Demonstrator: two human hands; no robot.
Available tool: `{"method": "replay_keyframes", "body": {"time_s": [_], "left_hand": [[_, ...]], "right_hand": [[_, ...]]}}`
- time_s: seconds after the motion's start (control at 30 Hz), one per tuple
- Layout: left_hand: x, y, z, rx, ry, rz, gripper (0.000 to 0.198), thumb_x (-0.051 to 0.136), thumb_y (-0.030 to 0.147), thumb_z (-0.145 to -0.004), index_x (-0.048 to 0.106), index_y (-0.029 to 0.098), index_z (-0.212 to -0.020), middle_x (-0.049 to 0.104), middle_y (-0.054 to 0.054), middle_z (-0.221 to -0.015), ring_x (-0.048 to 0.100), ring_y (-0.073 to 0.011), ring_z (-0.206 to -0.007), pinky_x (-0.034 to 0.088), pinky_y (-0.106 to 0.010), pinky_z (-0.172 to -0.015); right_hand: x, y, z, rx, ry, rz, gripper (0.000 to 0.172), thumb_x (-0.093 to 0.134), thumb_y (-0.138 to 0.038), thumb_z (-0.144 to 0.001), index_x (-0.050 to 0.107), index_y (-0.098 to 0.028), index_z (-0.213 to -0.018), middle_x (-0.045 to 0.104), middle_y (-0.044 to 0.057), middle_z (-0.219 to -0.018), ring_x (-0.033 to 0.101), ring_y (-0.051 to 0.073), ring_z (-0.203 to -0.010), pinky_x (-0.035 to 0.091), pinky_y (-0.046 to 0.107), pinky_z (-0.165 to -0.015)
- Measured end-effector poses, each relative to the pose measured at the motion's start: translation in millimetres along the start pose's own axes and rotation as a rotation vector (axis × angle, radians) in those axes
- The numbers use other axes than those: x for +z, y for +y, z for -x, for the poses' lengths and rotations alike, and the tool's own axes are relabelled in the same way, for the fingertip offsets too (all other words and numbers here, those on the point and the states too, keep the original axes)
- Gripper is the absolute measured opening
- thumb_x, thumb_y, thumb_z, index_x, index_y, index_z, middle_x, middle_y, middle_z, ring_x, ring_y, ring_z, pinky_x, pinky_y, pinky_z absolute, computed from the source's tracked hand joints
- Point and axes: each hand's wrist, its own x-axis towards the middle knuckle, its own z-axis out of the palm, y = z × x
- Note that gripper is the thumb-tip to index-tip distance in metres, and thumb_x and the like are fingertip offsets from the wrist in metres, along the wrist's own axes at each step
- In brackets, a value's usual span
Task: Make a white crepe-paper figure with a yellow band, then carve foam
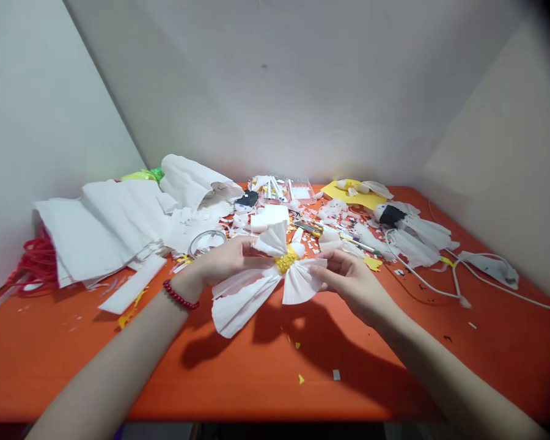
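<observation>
Yellow-banded white paper figure (288,260) above bench (252,391); left hand (227,260) at its nine o'clock, right hand (354,278) at three, both pinching it. Step looks like shaping folds; next move calls for light pressure.

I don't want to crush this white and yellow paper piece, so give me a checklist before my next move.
1. Left hand on the paper piece: ok, it holds the left side.
2. Right hand on the piece: ok, it pinches the white paper on the right.
3. Piece lifted off the orange table: ok, it is held above it.
4. Cutter apart from both hands: ok, it lies beyond the piece.
5. Cutter retracted: cannot tell, too small to judge.
6. Near edge free of scraps: not ok, a yellow scrap and a white scrap lie there.
</observation>
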Motion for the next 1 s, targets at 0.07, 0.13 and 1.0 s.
{"method": "replay_keyframes", "body": {"time_s": [0.07, 0.13, 1.0], "left_hand": [[-5.8, 0.5, 0.2, -0.005, -0.062, -0.057, 0.021, 0.071, 0.031, -0.071, 0.073, 0.019, -0.088, 0.072, -0.006, -0.087, 0.065, -0.024, -0.084, 0.051, -0.03, -0.073], [-10.9, 2.0, -0.3, 0.047, -0.116, -0.103, 0.021, 0.068, 0.03, -0.074, 0.072, 0.021, -0.092, 0.071, -0.006, -0.097, 0.063, -0.025, -0.095, 0.049, -0.03, -0.08], [6.1, 5.4, -8.0, 0.101, -0.102, -0.21, 0.031, 0.064, 0.022, -0.073, 0.069, 0.024, -0.104, 0.065, -0.005, -0.117, 0.06, -0.0258, -0.105, 0.049, -0.035, -0.086]], "right_hand": [[-0.6, -1.0, 0.5, 0.026, 0.001, 0.028, 0.034, 0.072, -0.04, -0.068, 0.055, -0.015, -0.084, 0.061, 0.002, -0.079, 0.058, 0.009, -0.07, 0.052, 0.023, -0.064], [-1.4, -3.0, 1.2, 0.065, -0.038, 0.062, 0.035, 0.072, -0.04, -0.068, 0.055, -0.015, -0.086, 0.061, 0.002, -0.08, 0.059, 0.01, -0.072, 0.053, 0.024, -0.065], [6.9, 12.7, -8.8, -0.04, 0.029, -0.071, 0.046, 0.076, -0.034, -0.062, 0.037, -0.02, -0.081, 0.062, 0.0, -0.082, 0.061, 0.013, -0.074, 0.046, 0.025, -0.067]]}}
